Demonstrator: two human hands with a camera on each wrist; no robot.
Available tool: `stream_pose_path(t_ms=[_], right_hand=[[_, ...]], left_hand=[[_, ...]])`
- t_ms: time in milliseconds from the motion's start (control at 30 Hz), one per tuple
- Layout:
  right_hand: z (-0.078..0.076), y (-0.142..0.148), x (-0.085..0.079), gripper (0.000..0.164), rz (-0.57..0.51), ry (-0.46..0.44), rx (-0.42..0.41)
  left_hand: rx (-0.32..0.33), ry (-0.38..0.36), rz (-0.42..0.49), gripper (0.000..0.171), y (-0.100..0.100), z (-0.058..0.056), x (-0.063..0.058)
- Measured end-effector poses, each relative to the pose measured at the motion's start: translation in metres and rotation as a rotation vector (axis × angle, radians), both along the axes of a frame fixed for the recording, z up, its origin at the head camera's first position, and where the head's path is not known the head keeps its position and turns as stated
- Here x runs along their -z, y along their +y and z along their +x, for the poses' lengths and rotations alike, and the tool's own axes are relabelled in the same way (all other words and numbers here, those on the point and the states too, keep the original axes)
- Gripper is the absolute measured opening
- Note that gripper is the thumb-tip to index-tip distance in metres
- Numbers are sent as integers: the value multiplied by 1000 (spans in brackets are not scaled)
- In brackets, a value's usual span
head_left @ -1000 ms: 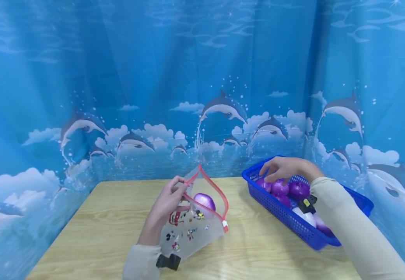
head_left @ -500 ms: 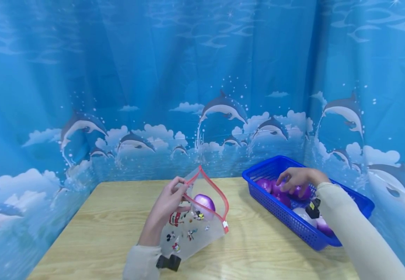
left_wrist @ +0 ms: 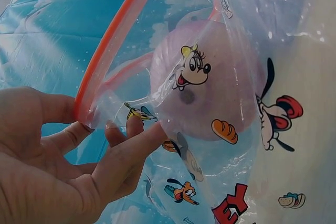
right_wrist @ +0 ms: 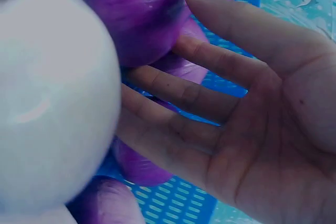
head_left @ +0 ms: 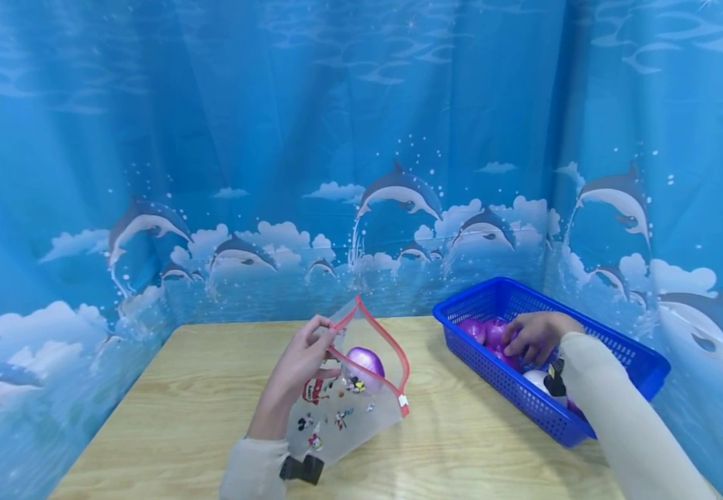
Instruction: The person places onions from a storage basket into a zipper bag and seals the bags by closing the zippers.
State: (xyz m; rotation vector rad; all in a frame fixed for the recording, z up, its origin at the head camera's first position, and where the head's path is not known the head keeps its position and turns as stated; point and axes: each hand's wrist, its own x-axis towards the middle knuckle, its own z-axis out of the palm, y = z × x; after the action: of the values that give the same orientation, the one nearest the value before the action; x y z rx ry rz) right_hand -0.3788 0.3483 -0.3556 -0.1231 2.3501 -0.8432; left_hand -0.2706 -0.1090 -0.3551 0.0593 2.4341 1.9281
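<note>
My left hand (head_left: pixel 295 364) pinches the rim of a clear zip bag (head_left: pixel 361 420) with a red-orange zip edge and cartoon prints. The bag's mouth gapes, and a purple onion (head_left: pixel 367 362) lies inside; the left wrist view shows this onion (left_wrist: pixel 210 98) through the plastic. On the right, my right hand (head_left: pixel 539 333) reaches down into a blue slotted basket (head_left: pixel 492 375) of onions. Seen from the right wrist, its thumb and fingers close around a dark purple onion (right_wrist: pixel 128 19), with the fingertips partly hidden. A white onion (right_wrist: pixel 52 93) sits close beside those fingers.
More purple onions (head_left: pixel 472 330) lie in the basket around my right hand. Both bag and basket are on a light wooden table (head_left: pixel 186 410). Behind it hangs a blue dolphin-print curtain (head_left: pixel 273 173).
My right hand has moved from the basket's far-left end rightward and down onto the dark purple onion. The left hand and the bag have stayed in place.
</note>
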Motion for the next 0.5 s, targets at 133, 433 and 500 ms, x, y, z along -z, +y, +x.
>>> stream_pose_path(t_ms=[133,433,500], right_hand=[[-2,-1,7,62,-15,-16,20],[-2,-6,11,81,3,10,36],[-2,-6,12,86,-3,17,29]], left_hand=[[2,3,2,21,0,0,0],[4,4,9,21,-1,0,-1],[5,5,12,21,-1,0,-1]])
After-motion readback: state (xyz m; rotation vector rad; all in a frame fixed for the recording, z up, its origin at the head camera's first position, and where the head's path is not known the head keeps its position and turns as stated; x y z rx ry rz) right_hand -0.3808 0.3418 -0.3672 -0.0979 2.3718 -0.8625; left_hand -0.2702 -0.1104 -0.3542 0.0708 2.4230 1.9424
